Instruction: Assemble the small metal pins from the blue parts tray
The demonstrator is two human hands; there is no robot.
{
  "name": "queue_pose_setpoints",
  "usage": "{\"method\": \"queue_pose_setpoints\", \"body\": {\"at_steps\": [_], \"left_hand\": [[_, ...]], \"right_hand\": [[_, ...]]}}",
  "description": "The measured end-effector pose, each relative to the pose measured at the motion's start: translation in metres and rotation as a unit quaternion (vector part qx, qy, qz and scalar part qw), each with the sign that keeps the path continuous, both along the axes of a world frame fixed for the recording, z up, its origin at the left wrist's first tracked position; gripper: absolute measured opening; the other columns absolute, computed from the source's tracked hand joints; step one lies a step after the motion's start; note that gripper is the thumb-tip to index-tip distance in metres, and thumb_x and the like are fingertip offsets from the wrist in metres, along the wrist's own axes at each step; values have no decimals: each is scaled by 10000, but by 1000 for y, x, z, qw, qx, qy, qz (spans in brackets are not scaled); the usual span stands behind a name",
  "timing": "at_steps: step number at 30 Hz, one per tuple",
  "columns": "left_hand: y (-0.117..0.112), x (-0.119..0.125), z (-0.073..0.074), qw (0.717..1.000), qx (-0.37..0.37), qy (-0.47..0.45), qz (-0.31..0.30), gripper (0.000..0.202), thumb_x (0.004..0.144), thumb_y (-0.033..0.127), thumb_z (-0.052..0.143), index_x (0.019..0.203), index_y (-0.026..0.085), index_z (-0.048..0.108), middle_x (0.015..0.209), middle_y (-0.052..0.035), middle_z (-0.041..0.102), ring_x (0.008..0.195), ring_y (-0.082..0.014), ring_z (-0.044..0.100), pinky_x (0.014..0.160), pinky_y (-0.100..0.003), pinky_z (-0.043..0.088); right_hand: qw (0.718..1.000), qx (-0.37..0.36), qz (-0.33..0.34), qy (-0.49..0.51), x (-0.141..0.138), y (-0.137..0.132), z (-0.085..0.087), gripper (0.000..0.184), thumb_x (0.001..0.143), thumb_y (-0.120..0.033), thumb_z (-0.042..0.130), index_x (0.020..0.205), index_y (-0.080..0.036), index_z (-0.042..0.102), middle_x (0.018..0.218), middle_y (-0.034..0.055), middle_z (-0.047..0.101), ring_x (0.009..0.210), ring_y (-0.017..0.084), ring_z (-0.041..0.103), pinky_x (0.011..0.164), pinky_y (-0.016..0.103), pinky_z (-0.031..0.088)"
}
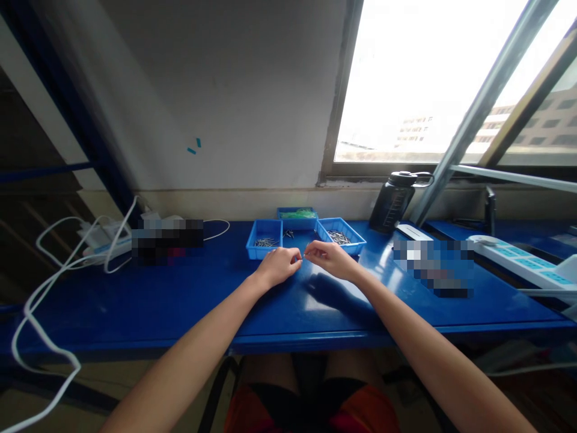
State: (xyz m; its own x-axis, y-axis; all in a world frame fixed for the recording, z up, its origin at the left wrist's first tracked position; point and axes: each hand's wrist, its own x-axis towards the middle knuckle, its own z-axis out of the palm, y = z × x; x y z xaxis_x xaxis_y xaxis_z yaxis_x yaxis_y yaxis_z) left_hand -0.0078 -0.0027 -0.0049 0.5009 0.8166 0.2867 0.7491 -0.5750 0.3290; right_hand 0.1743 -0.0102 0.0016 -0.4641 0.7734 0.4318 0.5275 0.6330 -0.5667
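Note:
My left hand (280, 266) is closed in a pinch above the table, just in front of a blue tray (250, 245) at the left. Close beside it, my right hand (331, 260) also pinches, its fingertips almost meeting those of the left. Whatever sits between the fingertips is too small to make out. The left tray holds slim metal pieces (265, 243). Another blue tray (358, 245), beyond my right hand, holds more metal pieces (338, 238). A few dark, pointed pieces (289, 233) lie loose on the table between the trays.
A third blue tray (297, 224) with green contents (298, 213) stands by the wall. To the right are a black bottle (393, 201) and a white power strip (518, 258). White cables (33, 313) run down the left side of the blue table (157, 307). Two blurred-out patches cover things there.

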Motion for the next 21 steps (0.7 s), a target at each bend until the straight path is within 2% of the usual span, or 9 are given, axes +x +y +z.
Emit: {"method": "queue_pose_setpoints", "body": {"at_steps": [3, 7, 12, 16, 21], "left_hand": [[1, 0, -1, 1000, -4, -1, -2, 209, 772, 347, 456, 823, 209, 606, 714, -4, 637, 646, -147, 564, 533, -221, 352], [2, -2, -1, 1000, -1, -7, 2, 201, 772, 347, 459, 810, 213, 604, 693, 5, 632, 626, -141, 556, 509, -217, 330], [2, -3, -1, 999, 21, -30, 6, 211, 783, 349, 453, 819, 210, 608, 666, 8, 616, 606, -130, 541, 507, -211, 327], [2, -1, -1, 998, 39, -45, -36, 194, 780, 333, 467, 814, 209, 612, 674, 10, 608, 604, -114, 528, 529, -199, 345], [1, 2, -1, 995, 47, -56, -70, 184, 781, 304, 472, 826, 210, 623, 692, 11, 612, 596, -98, 522, 541, -186, 354]], "right_hand": [[1000, 21, -2, -16, -1, 0, -1, 178, 786, -297, 493, 829, -162, 601, 636, 7, 575, 576, 92, 497, 546, 196, 387], [997, 39, -42, -47, 5, 5, -1, 159, 774, -273, 502, 825, -166, 607, 631, 11, 588, 575, 97, 505, 567, 205, 393], [993, -13, -58, -104, 11, 10, -6, 135, 762, -239, 495, 802, -173, 605, 622, 5, 601, 562, 98, 523, 553, 200, 385], [991, -38, -38, -126, 9, 11, -13, 106, 731, -200, 514, 784, -172, 601, 633, 1, 605, 564, 97, 527, 539, 193, 372], [991, -52, -27, -119, 7, 12, -17, 119, 742, -235, 515, 803, -165, 591, 628, -1, 596, 543, 90, 509, 526, 189, 366]]}}
